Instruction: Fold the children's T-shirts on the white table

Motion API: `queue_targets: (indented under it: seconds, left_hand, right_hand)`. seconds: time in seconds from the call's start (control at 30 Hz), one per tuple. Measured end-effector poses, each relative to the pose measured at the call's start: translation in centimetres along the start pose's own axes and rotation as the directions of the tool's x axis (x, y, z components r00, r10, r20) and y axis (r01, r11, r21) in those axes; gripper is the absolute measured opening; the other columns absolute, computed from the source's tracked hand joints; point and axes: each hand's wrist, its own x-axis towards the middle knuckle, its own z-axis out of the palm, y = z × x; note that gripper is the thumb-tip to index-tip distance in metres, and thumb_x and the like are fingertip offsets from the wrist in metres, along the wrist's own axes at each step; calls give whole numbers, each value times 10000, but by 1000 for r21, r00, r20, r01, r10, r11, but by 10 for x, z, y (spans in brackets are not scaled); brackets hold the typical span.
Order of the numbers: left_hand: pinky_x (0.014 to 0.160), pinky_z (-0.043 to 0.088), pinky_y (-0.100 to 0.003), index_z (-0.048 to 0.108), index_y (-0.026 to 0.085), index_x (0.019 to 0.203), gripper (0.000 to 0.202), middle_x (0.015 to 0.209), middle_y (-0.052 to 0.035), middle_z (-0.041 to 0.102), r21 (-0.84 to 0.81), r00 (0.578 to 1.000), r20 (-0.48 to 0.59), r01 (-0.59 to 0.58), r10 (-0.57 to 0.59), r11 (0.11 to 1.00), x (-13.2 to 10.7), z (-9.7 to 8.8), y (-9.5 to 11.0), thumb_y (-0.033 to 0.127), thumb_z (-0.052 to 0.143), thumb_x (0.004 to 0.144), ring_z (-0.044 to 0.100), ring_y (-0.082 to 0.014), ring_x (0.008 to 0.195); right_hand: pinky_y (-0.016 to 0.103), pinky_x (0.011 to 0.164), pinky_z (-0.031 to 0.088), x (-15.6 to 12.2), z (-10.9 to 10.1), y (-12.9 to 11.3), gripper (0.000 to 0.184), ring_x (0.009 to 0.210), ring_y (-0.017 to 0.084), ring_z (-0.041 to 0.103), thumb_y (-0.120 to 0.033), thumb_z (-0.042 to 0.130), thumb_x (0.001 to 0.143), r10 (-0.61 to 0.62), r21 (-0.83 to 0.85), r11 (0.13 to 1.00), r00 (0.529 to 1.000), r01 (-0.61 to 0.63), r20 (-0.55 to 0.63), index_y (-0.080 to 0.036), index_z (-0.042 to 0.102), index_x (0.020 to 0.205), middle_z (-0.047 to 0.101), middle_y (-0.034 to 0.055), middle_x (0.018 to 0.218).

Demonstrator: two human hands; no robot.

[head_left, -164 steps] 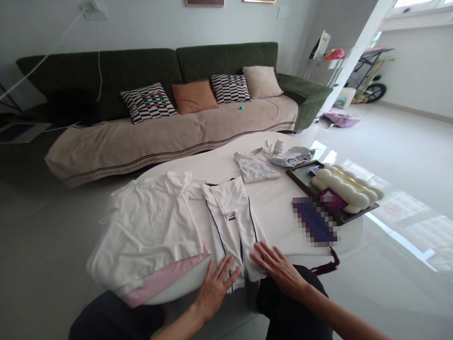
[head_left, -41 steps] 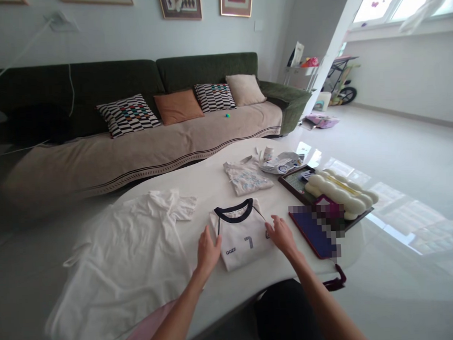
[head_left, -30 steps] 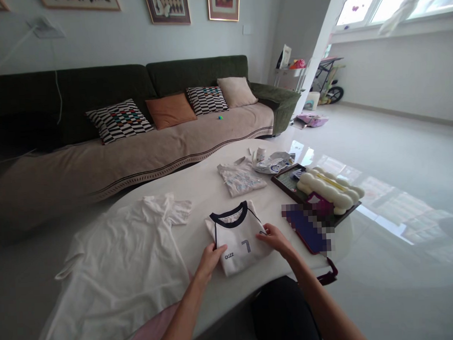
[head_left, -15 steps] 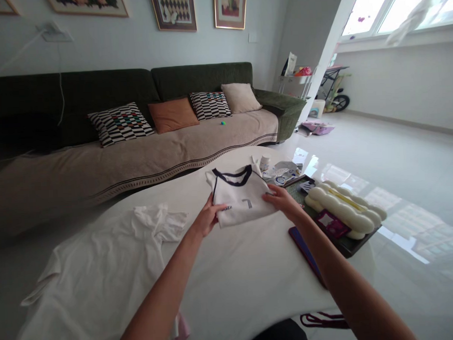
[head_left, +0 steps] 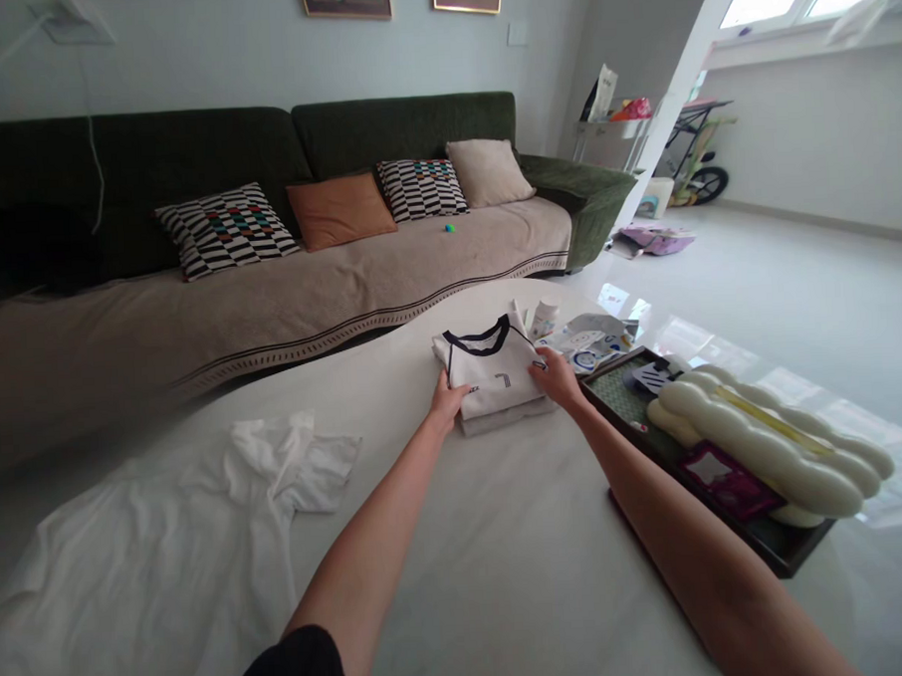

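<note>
My left hand [head_left: 448, 402] and right hand [head_left: 557, 375] gripped the folded jersey [head_left: 489, 370] atop a folded grey garment [head_left: 508, 417], while the white shirt [head_left: 183, 534] lay spread, not yet folded.

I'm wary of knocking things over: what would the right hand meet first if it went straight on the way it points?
Most likely the folded white shirt with the dark collar, whose side edge the right hand is touching; depth beyond it is unclear.
</note>
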Motion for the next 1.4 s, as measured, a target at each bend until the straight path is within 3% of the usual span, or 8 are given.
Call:
queue_targets:
  seconds: [0.33, 0.43, 0.53, 0.73, 1.0, 1.17, 1.33, 1.4]
  left_hand:
    - [822, 440, -326, 417, 172, 1251, 665, 1081, -111, 593, 325, 994, -82, -47, 78, 944, -18, -8, 1, 215, 669, 638, 544, -238, 991]
    - [964, 318, -394, 270, 140, 1351, 790, 1292, -177, 415, 605, 954, -92, -173, 284, 777, -24, -7, 2, 244, 645, 664, 380, -294, 1191]
    - [1032, 153, -485, 261, 223, 1366, 726, 1446, -122, 170, 766, 871, 185, -418, 455, 488, -22, -3, 9, 337, 586, 727, 133, -321, 1312]
    - [941, -55, -655, 336, 325, 1330, 676, 1469, -82, 120, 857, 922, 363, -386, 133, 341, -1, 0, 5, 611, 452, 728, 17, -383, 1317]
    - [941, -58, -662, 265, 323, 1359, 701, 1466, -90, 130, 863, 926, 363, -376, 104, 338, -31, -6, 16, 634, 402, 747, 19, -356, 1325]
    - [979, 118, -627, 129, 350, 1383, 668, 1465, -54, 153, 866, 922, 346, -386, 176, 317, -138, -90, 19, 552, 386, 801, 62, -288, 1337]
    - [1006, 214, -531, 263, 197, 1366, 604, 1417, -131, 268, 969, 974, -98, 47, 203, 242, -276, -219, -6, 367, 434, 813, 168, -274, 1321]
    - [1003, 254, -499, 321, 170, 1342, 605, 1402, -149, 293, 970, 977, -136, 97, 167, 224, -324, -256, -21, 369, 469, 790, 203, -281, 1311]
  right_hand:
    - [359, 774, 416, -28, -7, -15, 399, 948, 274, 535, -262, 484, 767, -29, -229, 973, 1000, 28, -4, -159, 508, 1151, 602, 132, 998]
    - [386, 834, 405, -37, -3, -22, 452, 1095, 299, 436, -225, 461, 786, -193, -391, 905, 981, 168, -25, -141, 437, 1230, 495, 168, 1191]
    - [383, 961, 332, -34, 6, -26, 471, 1229, 270, 310, -232, 410, 827, -391, -406, 830, 918, 382, 64, -146, 384, 1289, 362, 131, 1349]
    - [496, 982, 271, -27, 38, -11, 481, 1289, 304, 230, -379, 329, 880, -295, -418, 823, 918, 385, 265, -217, 347, 1333, 319, 91, 1398]
    - [517, 964, 292, -30, 35, -15, 489, 1284, 300, 254, -367, 327, 882, -293, -440, 807, 914, 393, 280, -194, 334, 1339, 318, 123, 1395]
    - [479, 984, 305, -90, 29, -40, 471, 1293, 276, 248, -353, 324, 875, -441, -307, 839, 892, 448, 98, -145, 394, 1291, 348, 148, 1372]
    - [389, 957, 372, -229, 47, -86, 375, 1163, 230, 448, -321, 363, 846, -474, 20, 880, 872, 475, 119, -141, 517, 1136, 488, 145, 1251]
    - [344, 886, 426, -288, 62, -118, 334, 1006, 197, 557, -300, 344, 854, -432, 170, 900, 866, 400, 250, -148, 540, 1078, 598, 122, 1084]
